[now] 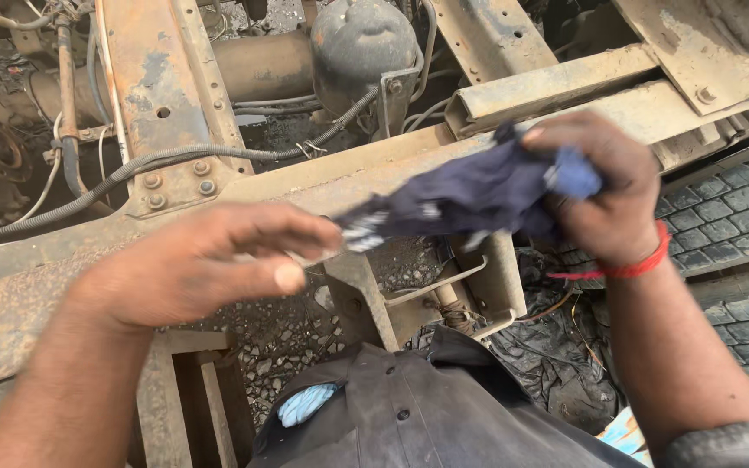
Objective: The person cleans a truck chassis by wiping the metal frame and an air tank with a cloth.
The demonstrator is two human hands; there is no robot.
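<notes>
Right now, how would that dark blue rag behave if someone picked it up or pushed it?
The rag is probably floppy: it bunches in the right hand and stretches to the left hand. Likely light, being thin cloth. It seems unlikely to roll or break.

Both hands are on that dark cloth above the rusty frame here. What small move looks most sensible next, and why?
Probably pull the dark blue cloth taut between the hands. The right hand has one end bunched in its fist, while the left hand only pinches the far tip, so the cloth sags and stays crumpled above the rusty frame rail.
</notes>
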